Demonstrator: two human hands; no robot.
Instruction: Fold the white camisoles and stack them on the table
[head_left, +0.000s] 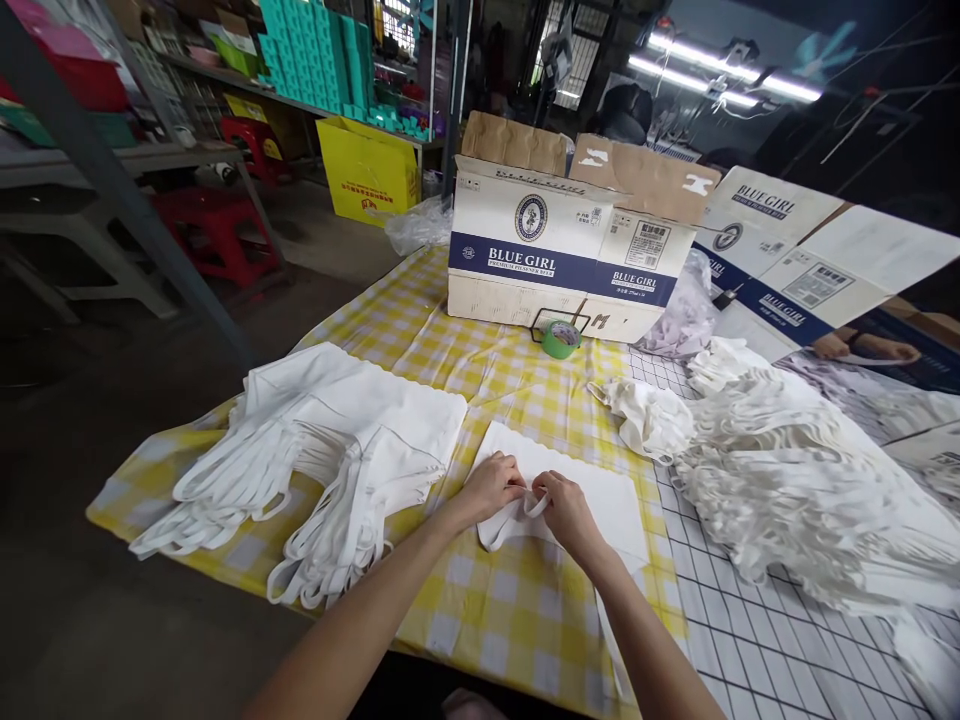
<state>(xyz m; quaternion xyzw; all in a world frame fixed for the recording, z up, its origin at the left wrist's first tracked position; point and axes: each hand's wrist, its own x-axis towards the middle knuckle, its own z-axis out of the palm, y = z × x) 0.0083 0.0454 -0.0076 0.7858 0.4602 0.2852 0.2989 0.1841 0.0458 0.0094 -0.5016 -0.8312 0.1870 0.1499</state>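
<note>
A white garment piece with a wavy top edge (592,482) lies flat on the yellow checked cloth. My left hand (495,486) is closed, its fingertips pinching the garment's narrow white strap at the lower edge. Close beside it, my right hand (564,508) pinches the same looped strap (534,503). Another strap (613,640) hangs down toward the table's front edge, partly behind my right forearm. To the left is a neat stack of similar white garments (352,400), their many straps fanned toward me.
On the right, a loose heap of white garments (810,480) covers part of a grid-patterned cloth (720,620). A roll of green tape (561,340) sits before a Blue Girl carton (540,240). Another person's hands (870,345) show at far right. A slanted metal post (135,190) stands left.
</note>
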